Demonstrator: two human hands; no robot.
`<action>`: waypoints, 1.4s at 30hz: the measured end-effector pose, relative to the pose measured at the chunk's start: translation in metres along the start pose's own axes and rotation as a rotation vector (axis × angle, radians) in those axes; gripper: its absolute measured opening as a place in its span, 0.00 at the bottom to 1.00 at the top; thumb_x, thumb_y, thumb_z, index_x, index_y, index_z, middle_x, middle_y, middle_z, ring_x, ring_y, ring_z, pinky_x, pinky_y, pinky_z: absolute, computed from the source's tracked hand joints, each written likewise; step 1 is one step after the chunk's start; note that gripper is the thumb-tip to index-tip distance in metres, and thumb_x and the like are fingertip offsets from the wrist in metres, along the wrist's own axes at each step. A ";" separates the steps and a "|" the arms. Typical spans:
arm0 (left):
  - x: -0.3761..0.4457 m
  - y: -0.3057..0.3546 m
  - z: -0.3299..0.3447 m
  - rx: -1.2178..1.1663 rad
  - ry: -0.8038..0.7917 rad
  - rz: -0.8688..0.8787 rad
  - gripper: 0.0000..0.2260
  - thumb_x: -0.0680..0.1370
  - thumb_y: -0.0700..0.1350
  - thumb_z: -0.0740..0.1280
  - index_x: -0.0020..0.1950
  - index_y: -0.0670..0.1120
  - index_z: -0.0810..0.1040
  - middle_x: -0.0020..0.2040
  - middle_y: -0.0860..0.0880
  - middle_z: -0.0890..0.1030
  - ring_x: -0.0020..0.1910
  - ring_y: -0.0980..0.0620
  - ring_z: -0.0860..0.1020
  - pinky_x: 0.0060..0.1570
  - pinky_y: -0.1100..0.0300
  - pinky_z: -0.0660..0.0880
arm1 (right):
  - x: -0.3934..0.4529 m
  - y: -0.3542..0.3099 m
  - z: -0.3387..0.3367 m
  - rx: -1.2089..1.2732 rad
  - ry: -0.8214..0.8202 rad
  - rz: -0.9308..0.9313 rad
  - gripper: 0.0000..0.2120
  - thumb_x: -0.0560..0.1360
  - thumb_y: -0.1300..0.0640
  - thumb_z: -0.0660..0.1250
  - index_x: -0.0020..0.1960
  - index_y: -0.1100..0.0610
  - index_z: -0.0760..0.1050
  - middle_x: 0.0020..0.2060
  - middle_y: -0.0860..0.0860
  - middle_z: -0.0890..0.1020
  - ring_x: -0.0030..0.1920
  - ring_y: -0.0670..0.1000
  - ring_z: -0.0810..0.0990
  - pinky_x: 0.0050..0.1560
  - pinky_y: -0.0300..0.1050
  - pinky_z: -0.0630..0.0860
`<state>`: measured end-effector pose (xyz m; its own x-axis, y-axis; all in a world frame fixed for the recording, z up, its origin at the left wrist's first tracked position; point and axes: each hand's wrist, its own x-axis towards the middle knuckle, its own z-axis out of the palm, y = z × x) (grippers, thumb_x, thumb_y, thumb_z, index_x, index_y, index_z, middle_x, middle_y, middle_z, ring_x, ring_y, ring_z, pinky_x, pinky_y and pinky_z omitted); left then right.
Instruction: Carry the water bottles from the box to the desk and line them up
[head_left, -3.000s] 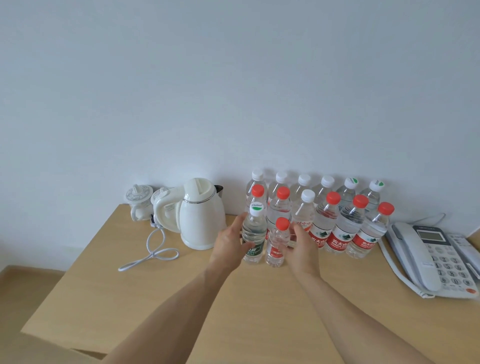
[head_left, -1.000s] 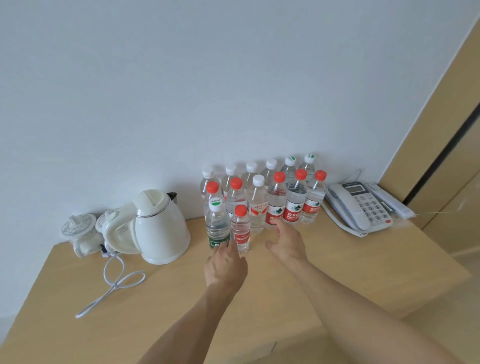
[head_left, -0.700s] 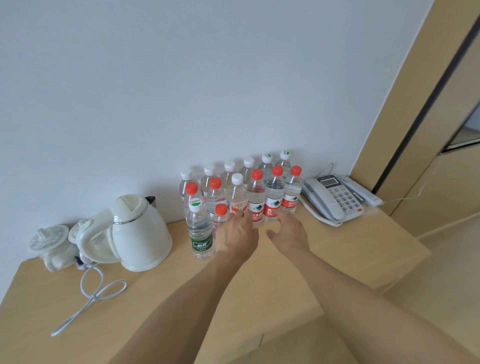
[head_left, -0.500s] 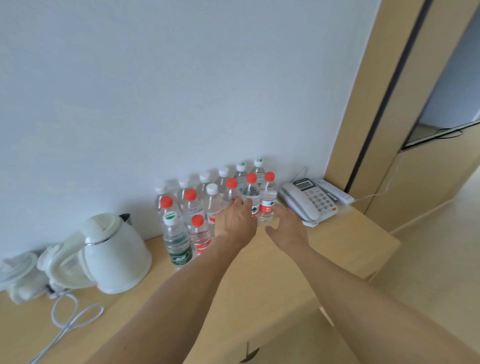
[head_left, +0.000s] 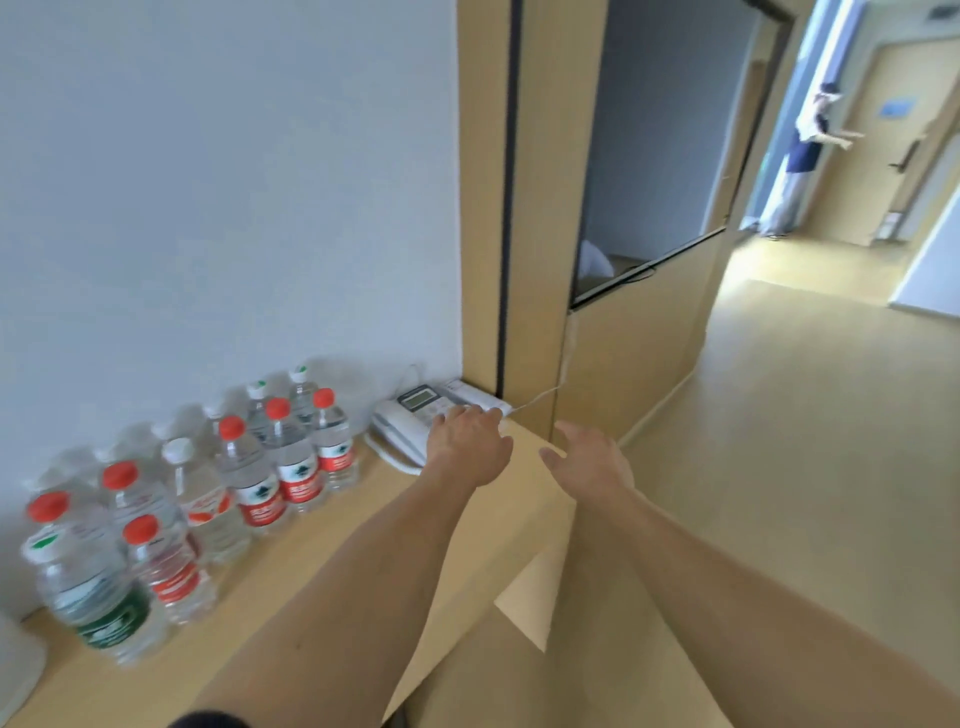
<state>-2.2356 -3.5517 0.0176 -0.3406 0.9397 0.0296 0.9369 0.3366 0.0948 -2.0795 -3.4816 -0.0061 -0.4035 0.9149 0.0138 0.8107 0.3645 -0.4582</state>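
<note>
Several water bottles (head_left: 260, 483) with red, white and green caps stand in rows against the wall on the wooden desk (head_left: 332, 551), at the left of the view. A green-labelled bottle (head_left: 88, 597) and a small red-capped one (head_left: 166, 566) stand in front at the far left. My left hand (head_left: 470, 447) hovers over the desk's right end, fingers relaxed, holding nothing. Beyond the desk's corner, my right hand (head_left: 589, 462) is open and empty. No box is in view.
A white desk phone (head_left: 410, 421) lies at the desk's right end, just behind my left hand. A wooden panel with a dark screen (head_left: 639, 156) rises to the right. Bare floor (head_left: 805, 441) stretches into a corridor where a person (head_left: 800, 161) stands far off.
The view has swung right, away from the kettle and toward the corridor. Both hands left the two front bottles standing and moved right, past the desk's end.
</note>
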 end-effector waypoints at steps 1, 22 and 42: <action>0.005 0.021 0.002 -0.003 -0.009 0.019 0.22 0.83 0.57 0.55 0.75 0.49 0.69 0.71 0.46 0.73 0.71 0.43 0.69 0.69 0.46 0.65 | 0.000 0.021 -0.012 -0.012 0.002 0.025 0.28 0.79 0.40 0.62 0.77 0.47 0.65 0.70 0.53 0.75 0.69 0.57 0.73 0.64 0.52 0.73; 0.063 0.401 0.081 0.026 -0.147 0.518 0.21 0.84 0.56 0.56 0.74 0.51 0.68 0.73 0.45 0.73 0.72 0.44 0.70 0.70 0.50 0.65 | -0.086 0.354 -0.163 -0.069 0.159 0.637 0.28 0.81 0.39 0.57 0.78 0.49 0.62 0.74 0.53 0.70 0.73 0.57 0.68 0.71 0.53 0.67; 0.284 0.516 0.116 0.018 -0.194 0.670 0.21 0.83 0.56 0.54 0.75 0.55 0.66 0.73 0.47 0.70 0.72 0.44 0.67 0.71 0.48 0.62 | 0.093 0.439 -0.206 -0.113 0.184 0.836 0.28 0.81 0.38 0.57 0.78 0.47 0.62 0.73 0.52 0.71 0.72 0.56 0.68 0.69 0.54 0.69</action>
<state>-1.8397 -3.1040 -0.0408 0.3298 0.9385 -0.1023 0.9420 -0.3200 0.1014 -1.6742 -3.2008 -0.0230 0.4113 0.9006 -0.1405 0.8522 -0.4347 -0.2914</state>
